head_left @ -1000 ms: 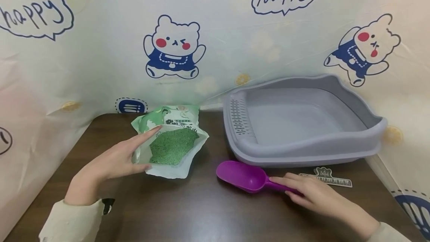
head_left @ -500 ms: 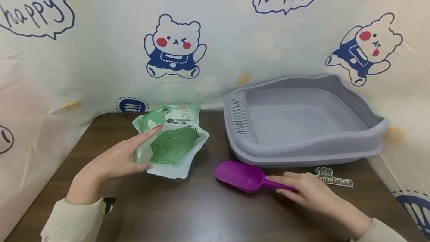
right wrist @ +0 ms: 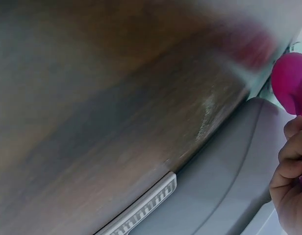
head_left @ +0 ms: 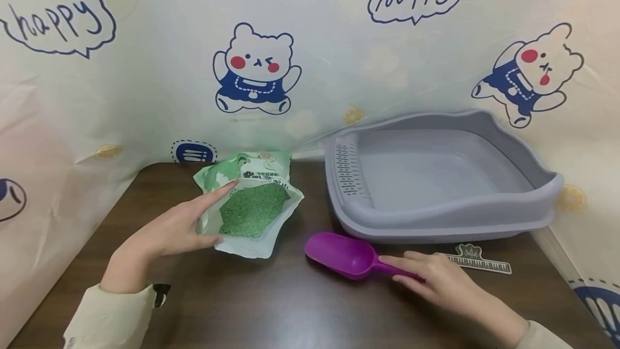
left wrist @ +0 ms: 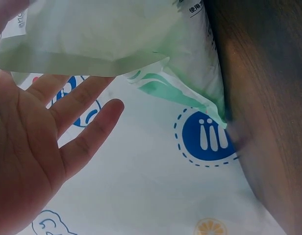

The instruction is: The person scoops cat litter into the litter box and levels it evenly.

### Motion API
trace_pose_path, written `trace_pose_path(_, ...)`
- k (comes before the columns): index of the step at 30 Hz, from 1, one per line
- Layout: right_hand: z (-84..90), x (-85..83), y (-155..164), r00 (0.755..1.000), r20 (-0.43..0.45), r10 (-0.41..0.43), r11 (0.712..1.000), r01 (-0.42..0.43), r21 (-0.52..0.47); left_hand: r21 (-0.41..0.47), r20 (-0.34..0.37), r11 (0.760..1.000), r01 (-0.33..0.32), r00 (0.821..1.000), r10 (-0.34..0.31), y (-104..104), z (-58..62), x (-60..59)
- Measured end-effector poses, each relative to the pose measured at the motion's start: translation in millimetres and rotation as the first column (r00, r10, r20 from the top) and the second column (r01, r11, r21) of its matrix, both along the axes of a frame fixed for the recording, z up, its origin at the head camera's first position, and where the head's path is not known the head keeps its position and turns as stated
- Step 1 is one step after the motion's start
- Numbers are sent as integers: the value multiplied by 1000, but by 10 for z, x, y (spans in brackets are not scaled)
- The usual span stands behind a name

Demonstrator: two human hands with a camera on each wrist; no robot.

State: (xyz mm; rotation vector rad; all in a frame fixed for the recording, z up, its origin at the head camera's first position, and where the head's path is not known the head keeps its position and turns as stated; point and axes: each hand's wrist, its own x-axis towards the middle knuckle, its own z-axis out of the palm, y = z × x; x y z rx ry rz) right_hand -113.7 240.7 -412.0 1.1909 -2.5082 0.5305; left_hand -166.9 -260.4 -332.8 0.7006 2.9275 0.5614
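Observation:
An open white-and-green bag (head_left: 256, 241) lies on the dark table, its mouth showing green granules (head_left: 249, 210). My left hand (head_left: 179, 228) rests against the bag's left edge with straight fingers, index along the upper lip, thumb at the lower lip. In the left wrist view the palm (left wrist: 38, 147) is spread under the bag (left wrist: 102, 39). A purple scoop (head_left: 339, 255) lies in front of the grey tray (head_left: 455, 214). My right hand (head_left: 436, 281) grips the scoop's handle. In the right wrist view its curled fingers (right wrist: 290, 166) sit below the scoop (right wrist: 290, 81).
The grey tray holds nothing and has a slotted panel on its left wall. A flat ruler-like clip (head_left: 477, 263) lies in front of the tray, beside my right hand. A printed sheet with bears hangs behind and at both sides of the table (head_left: 290, 306).
My right hand has slid the purple scoop a little to the left along the table. The left hand and the bag have stayed in place.

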Motion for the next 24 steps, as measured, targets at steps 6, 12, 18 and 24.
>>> trace_pose_path(6,8,-14,-77,999,-9,33,999,-33,-30,3,2,1000,0,1000,0,10,-19,0)
trace_pose_path(12,41,-38,-160,998,-12,56,997,-56,-61,5,3,1000,-2,1000,2,14,-21,8)
trace_pose_path(18,65,-63,-227,997,-16,77,988,-78,-136,5,7,1000,5,1000,-5,30,-5,14)
trace_pose_path(24,106,-108,-313,997,15,74,981,-70,-183,4,12,1000,6,1000,-6,31,2,11)
